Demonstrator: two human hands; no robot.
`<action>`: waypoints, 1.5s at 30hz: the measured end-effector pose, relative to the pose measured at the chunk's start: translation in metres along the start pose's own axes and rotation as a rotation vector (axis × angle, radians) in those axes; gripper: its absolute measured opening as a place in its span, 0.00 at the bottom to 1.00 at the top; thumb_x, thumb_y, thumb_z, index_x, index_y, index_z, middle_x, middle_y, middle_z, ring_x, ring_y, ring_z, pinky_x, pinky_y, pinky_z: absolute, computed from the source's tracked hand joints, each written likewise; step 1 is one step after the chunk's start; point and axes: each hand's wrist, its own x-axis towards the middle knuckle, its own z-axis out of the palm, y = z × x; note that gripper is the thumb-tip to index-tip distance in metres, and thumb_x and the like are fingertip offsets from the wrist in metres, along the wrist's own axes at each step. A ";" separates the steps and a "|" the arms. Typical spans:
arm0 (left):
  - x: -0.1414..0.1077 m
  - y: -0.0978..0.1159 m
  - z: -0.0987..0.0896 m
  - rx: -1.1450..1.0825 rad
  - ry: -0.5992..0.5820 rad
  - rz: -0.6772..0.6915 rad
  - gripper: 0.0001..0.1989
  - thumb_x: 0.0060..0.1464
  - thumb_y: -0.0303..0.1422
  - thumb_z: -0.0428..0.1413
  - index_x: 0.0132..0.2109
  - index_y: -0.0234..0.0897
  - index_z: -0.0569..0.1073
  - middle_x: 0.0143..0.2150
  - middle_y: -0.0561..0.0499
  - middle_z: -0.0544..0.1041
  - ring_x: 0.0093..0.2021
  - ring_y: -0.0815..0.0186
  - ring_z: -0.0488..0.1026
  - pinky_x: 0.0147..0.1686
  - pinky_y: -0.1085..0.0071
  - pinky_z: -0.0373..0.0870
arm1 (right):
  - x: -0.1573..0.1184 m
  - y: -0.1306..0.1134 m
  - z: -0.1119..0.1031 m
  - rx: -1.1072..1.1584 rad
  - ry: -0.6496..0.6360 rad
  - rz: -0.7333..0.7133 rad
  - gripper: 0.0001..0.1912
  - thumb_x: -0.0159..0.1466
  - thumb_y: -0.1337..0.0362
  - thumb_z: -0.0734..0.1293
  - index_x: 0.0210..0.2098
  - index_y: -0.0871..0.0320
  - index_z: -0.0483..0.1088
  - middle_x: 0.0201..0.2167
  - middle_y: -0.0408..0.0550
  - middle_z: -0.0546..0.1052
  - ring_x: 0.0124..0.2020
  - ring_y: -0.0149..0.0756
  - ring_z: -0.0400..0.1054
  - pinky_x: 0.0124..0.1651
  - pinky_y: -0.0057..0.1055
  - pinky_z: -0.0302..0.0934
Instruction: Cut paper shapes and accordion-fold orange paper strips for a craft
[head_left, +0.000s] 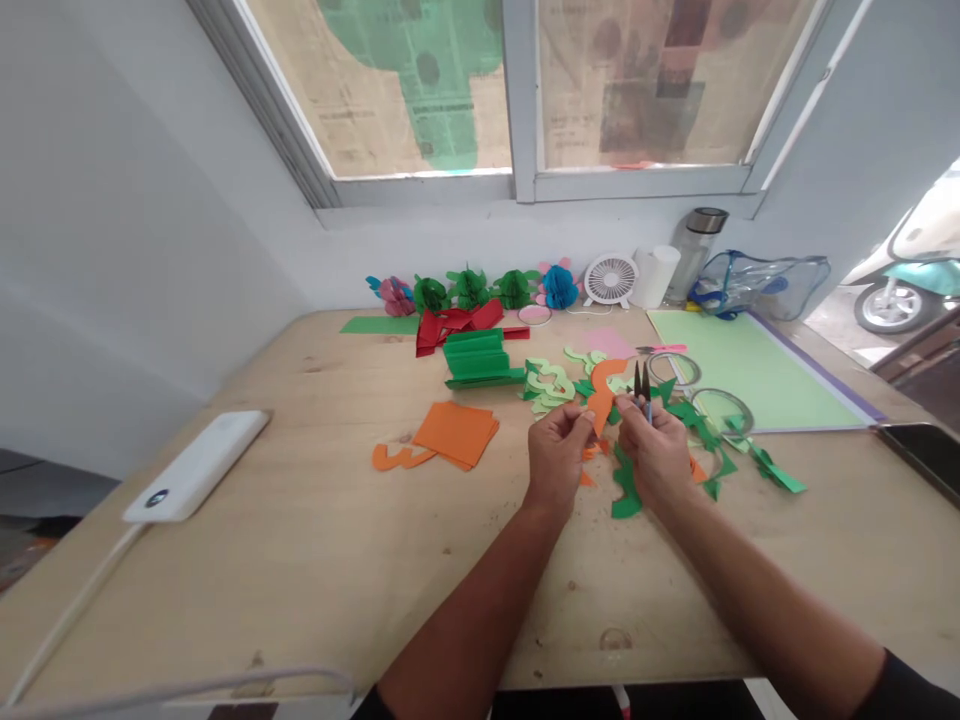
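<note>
Between my two hands is a curved orange paper cutout [603, 385]. My left hand [556, 452] pinches its lower end between thumb and fingers. In my right hand [654, 448] is a pair of scissors [642, 383], dark blades pointing up and away from me; the thumb and finger of this hand also seem to touch the paper's edge. Green and orange paper scraps lie under and around both hands, among them a wavy dark green piece [627, 487]. Left of my hands sit a stack of orange paper squares [456, 434] and a wavy orange cutout [397, 458].
Folded green paper [477, 358] and red paper strips [459, 324] lie farther back. Paper honeycomb figures [470, 286], a small white fan [611, 280] and a bottle [697, 255] line the wall. Tape rolls [721, 412], a green sheet [780, 385] and a phone [924, 458] are at right; a power bank [201, 465] is left.
</note>
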 end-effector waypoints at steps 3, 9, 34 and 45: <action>-0.002 -0.003 0.001 0.039 -0.028 -0.001 0.11 0.43 0.39 0.61 0.23 0.35 0.72 0.18 0.56 0.68 0.21 0.73 0.63 0.25 0.76 0.63 | 0.001 -0.003 -0.001 -0.001 0.002 -0.008 0.18 0.50 0.51 0.73 0.26 0.56 0.65 0.12 0.31 0.52 0.14 0.22 0.43 0.16 0.25 0.37; -0.001 -0.005 0.001 0.067 -0.032 0.000 0.10 0.44 0.37 0.60 0.23 0.35 0.73 0.18 0.56 0.68 0.21 0.73 0.64 0.25 0.76 0.63 | 0.002 -0.003 -0.004 -0.003 -0.003 -0.011 0.17 0.50 0.52 0.73 0.26 0.56 0.65 0.13 0.31 0.53 0.14 0.22 0.43 0.16 0.25 0.38; 0.001 0.009 -0.004 0.079 -0.067 -0.001 0.07 0.42 0.33 0.59 0.23 0.35 0.74 0.18 0.55 0.71 0.20 0.73 0.65 0.24 0.76 0.63 | 0.000 -0.003 -0.002 -0.054 0.009 -0.028 0.17 0.49 0.51 0.73 0.25 0.56 0.65 0.12 0.32 0.56 0.14 0.23 0.44 0.17 0.26 0.37; 0.007 0.006 -0.008 0.089 -0.059 0.043 0.06 0.44 0.33 0.59 0.26 0.34 0.74 0.18 0.55 0.71 0.19 0.74 0.64 0.22 0.77 0.60 | 0.000 0.000 -0.002 -0.066 0.003 -0.029 0.18 0.50 0.51 0.72 0.26 0.57 0.66 0.14 0.32 0.55 0.15 0.22 0.44 0.18 0.25 0.39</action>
